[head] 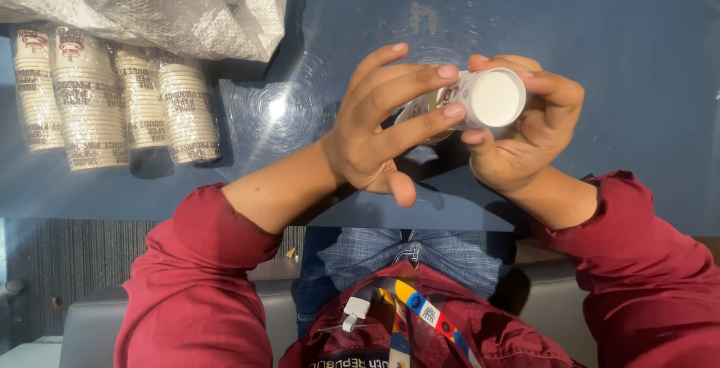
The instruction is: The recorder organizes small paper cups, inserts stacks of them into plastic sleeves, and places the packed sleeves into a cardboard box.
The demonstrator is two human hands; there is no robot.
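A white paper cup (487, 99) with printed sides lies on its side in the air above a dark glass table (630, 30), its white base turned toward me. My right hand (525, 139) grips it from below and behind. My left hand (382, 132) has its fingers spread over the cup's printed side and mouth end, touching it. Both arms wear dark red sleeves.
Several wrapped stacks of paper cups (112, 105) lie side by side at the table's left. A crumpled clear and white plastic bag (150, 0) sits above them. My lap, with a coloured lanyard (420, 312), shows below the table's near edge.
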